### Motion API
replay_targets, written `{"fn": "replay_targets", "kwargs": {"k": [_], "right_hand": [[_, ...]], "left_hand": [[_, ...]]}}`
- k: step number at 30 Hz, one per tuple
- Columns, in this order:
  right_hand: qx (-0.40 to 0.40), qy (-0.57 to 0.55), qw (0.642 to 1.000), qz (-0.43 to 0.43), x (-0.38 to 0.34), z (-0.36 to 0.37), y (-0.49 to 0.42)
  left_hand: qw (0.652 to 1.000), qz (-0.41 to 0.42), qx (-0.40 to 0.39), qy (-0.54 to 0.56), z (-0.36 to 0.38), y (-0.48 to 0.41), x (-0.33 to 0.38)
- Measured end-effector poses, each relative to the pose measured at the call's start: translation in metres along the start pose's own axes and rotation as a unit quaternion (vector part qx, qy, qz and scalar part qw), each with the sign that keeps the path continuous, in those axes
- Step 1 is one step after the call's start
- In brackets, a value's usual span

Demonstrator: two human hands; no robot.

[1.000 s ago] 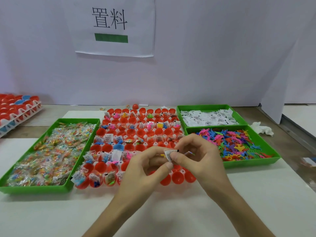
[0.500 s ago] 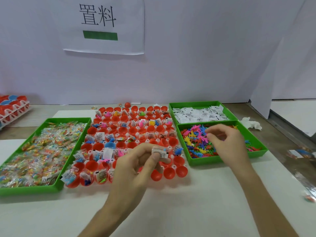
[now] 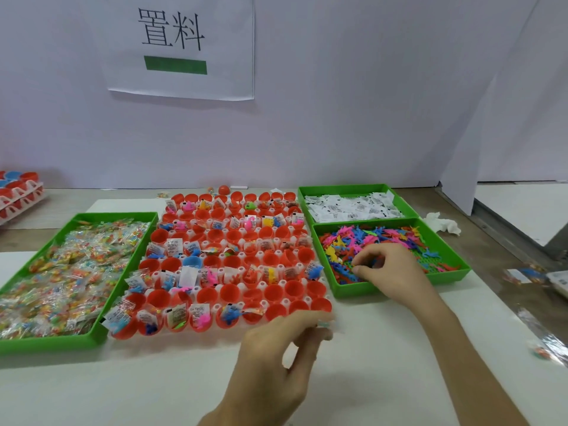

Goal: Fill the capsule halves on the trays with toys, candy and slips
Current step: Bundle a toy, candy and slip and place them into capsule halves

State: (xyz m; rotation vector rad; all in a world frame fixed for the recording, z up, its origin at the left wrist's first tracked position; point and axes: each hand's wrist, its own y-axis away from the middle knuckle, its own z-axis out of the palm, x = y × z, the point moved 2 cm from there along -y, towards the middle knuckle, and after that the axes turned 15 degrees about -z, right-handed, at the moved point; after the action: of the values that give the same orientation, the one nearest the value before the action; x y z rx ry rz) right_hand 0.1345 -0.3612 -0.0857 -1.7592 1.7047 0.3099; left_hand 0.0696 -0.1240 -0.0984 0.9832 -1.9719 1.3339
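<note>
Bending over the near right green tray (image 3: pixel 451 273), the right hand (image 3: pixel 390 272) has its fingers curled down among the small coloured plastic toys (image 3: pixel 368 235); whether one is pinched cannot be told. The left hand (image 3: pixel 276 358) hangs over the bench (image 3: pixel 153 388) just beside the near right corner of the white capsule tray (image 3: pixel 262 284). Its fingertips are drawn together on a small pale piece (image 3: pixel 325 324) that is too blurred to name.

The capsule tray sits in the middle of the bench and is packed with red capsule halves (image 3: pixel 229 292). Many hold toys, candy packets or slips, while others show only their red insides, among them most of the near right ones. One half is blue (image 3: pixel 193 261).

A green tray (image 3: pixel 116 215) of wrapped candy (image 3: pixel 70 272) lies to the left. Far right, another green tray (image 3: pixel 344 188) holds white printed slips (image 3: pixel 353 207), touching the toy tray's far edge.
</note>
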Motion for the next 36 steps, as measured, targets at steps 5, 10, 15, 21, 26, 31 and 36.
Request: {"fn": "replay_targets", "kwargs": {"k": [5, 10, 15, 21, 26, 31, 36], "right_hand": [[0.137, -0.094, 0.985, -0.038, -0.007, -0.01, -0.003], [0.071, -0.466, 0.881, -0.048, -0.049, -0.009, 0.005], [-0.091, -0.549, 0.815, -0.162, -0.095, 0.008, 0.023], [-0.071, -0.417, 0.879, -0.219, -0.111, 0.02, 0.028], [-0.037, -0.392, 0.899, -0.191, -0.109, 0.023, 0.029], [-0.028, -0.374, 0.909, -0.184, -0.108, 0.026, 0.029], [-0.019, -0.349, 0.916, -0.196, -0.106, 0.026, 0.028]], "left_hand": [[0.969, -0.183, -0.048, 0.161, -0.009, -0.008, -0.002], [0.933, -0.253, -0.1, 0.234, -0.011, -0.012, 0.001], [0.911, -0.28, -0.086, 0.291, -0.014, -0.014, -0.001], [0.911, -0.291, -0.036, 0.292, -0.021, -0.017, -0.002], [0.915, -0.268, -0.044, 0.297, -0.022, -0.018, -0.003], [0.913, -0.273, -0.057, 0.296, -0.026, -0.021, -0.005], [0.917, -0.282, -0.06, 0.275, -0.027, -0.024, -0.005]]}}
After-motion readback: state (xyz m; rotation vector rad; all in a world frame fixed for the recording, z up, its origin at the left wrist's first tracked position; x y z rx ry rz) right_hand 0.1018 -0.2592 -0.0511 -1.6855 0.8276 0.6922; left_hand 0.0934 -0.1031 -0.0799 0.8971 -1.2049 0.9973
